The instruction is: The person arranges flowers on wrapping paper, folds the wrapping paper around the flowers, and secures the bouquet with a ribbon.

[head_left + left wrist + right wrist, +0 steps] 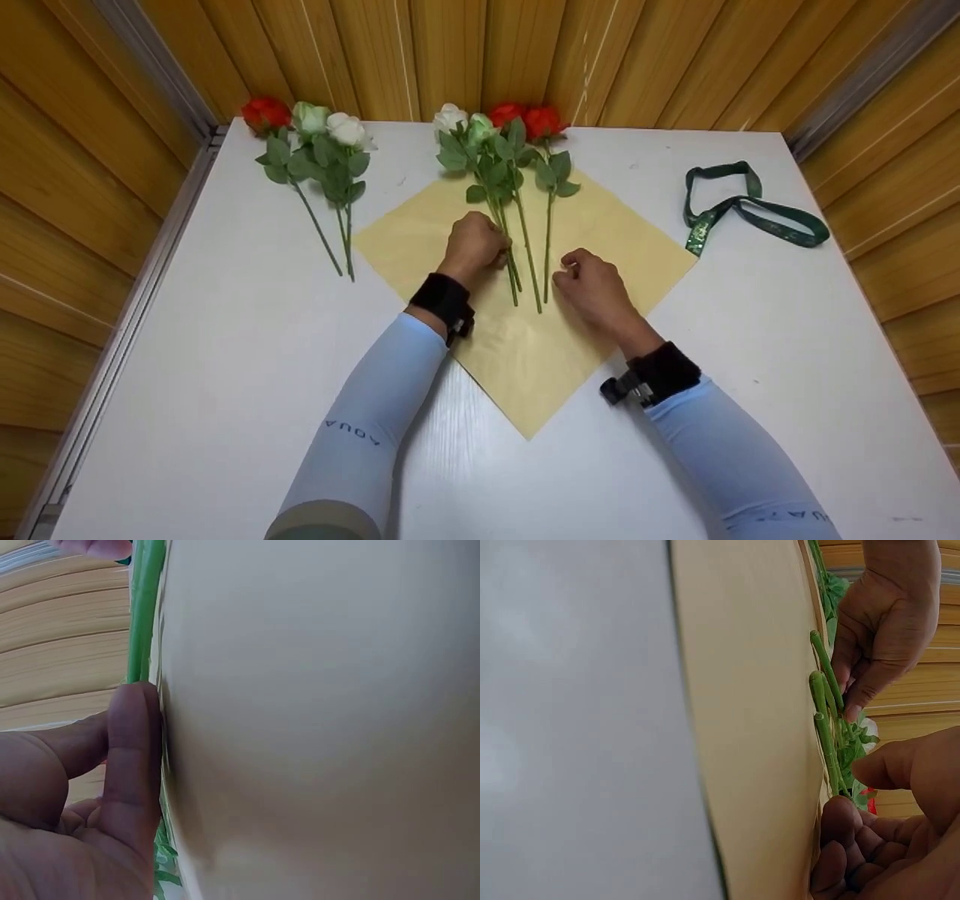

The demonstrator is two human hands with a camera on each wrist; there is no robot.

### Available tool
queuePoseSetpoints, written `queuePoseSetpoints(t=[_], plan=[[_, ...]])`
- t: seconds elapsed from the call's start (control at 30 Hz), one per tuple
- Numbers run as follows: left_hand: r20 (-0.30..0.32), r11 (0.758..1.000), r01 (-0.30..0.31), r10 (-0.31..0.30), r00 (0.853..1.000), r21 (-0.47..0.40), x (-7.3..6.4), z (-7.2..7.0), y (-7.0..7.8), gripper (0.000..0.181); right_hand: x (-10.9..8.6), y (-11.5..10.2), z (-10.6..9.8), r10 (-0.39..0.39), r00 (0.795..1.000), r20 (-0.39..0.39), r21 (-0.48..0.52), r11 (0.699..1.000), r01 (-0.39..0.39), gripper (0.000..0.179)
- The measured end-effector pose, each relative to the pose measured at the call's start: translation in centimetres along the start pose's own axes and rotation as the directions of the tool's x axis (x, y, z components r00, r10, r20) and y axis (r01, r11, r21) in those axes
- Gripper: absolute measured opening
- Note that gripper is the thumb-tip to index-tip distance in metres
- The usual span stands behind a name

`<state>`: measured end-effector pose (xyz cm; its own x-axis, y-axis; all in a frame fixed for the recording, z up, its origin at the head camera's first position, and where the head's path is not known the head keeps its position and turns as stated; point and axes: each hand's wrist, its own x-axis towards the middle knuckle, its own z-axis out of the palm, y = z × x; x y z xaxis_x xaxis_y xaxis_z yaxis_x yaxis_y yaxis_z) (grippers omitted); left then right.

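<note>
In the head view several artificial roses lie on a square of tan wrapping paper (517,375), a white rose (450,118), a pale green rose (481,129) and two red roses (543,122). My left hand (474,244) pinches green rose stems (146,611) between thumb and fingers, low over the paper; how many it holds is hidden. Just right of the rightmost stem (548,247), my right hand (596,289) rests by the paper. Its thumb and loosely curled fingers (841,821) stand apart in the right wrist view, with nothing between them.
On the left of the white table (225,375) lie a red rose (266,115), a pale green rose (310,118) and a white rose (346,129). A dark green ribbon (780,225) lies looped at the right, touching the paper's corner. Wooden panels (450,52) stand behind.
</note>
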<state>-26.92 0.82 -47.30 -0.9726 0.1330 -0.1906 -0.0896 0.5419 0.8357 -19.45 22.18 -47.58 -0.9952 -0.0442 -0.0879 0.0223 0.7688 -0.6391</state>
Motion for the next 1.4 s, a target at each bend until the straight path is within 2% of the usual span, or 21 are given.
queuePoseSetpoints(t=[0.1,0.17,0.33,0.4,0.6,0.73,0.87,0.97,1.03,1.2,1.4], plan=[[0.021,1.0,0.003,-0.003,1.0,0.009,0.2,0.1,0.0,0.049,0.0,0.0,0.0,-0.004,1.0,0.0,-0.016,1.0,0.004,0.042],[0.018,0.999,-0.003,0.002,1.0,0.045,0.3,0.1,0.1,0.05,0.0,-0.1,0.0,-0.006,1.0,0.001,-0.026,1.0,0.006,0.042],[-0.017,0.986,-0.033,0.037,0.999,0.163,0.1,0.4,0.3,0.021,0.0,-0.1,0.0,-0.004,1.0,-0.001,-0.033,0.999,0.004,0.041],[-0.01,0.985,-0.043,0.045,0.999,0.164,0.0,0.5,0.3,0.014,0.0,-0.1,0.1,-0.003,1.0,0.0,-0.034,0.999,0.003,0.041],[-0.011,0.991,-0.035,0.036,0.999,0.129,-0.3,0.4,0.3,0.01,0.1,-0.1,0.3,-0.011,1.0,-0.005,-0.028,1.0,0.011,0.039],[-0.018,0.988,-0.036,0.039,0.999,0.153,-0.4,0.3,0.4,0.008,0.1,0.1,0.2,-0.001,1.0,0.005,-0.022,1.0,0.001,0.039],[-0.005,0.982,-0.05,0.052,0.999,0.181,-0.6,0.1,0.6,0.019,0.1,0.1,0.0,0.005,1.0,0.015,-0.017,1.0,-0.004,0.038],[0.0,0.979,-0.061,0.063,0.998,0.193,-0.9,-0.2,0.7,0.013,0.0,0.2,-0.1,0.0,1.0,0.015,-0.005,1.0,0.0,0.037],[-0.003,0.979,-0.065,0.067,0.998,0.193,-1.3,-0.7,0.7,0.01,0.0,0.2,-0.2,-0.008,1.0,0.01,0.005,1.0,0.008,0.036],[-0.037,0.985,-0.074,0.081,0.996,0.157,-2.5,-2.9,0.0,0.019,-0.3,0.0,-0.4,-0.032,0.999,-0.035,0.029,0.999,0.033,0.03],[-0.166,0.98,-0.062,0.094,0.982,0.187,-3.8,-7.4,-2.3,0.02,-0.8,-0.4,-0.7,-0.067,0.989,-0.128,0.045,0.996,0.074,0.024]])
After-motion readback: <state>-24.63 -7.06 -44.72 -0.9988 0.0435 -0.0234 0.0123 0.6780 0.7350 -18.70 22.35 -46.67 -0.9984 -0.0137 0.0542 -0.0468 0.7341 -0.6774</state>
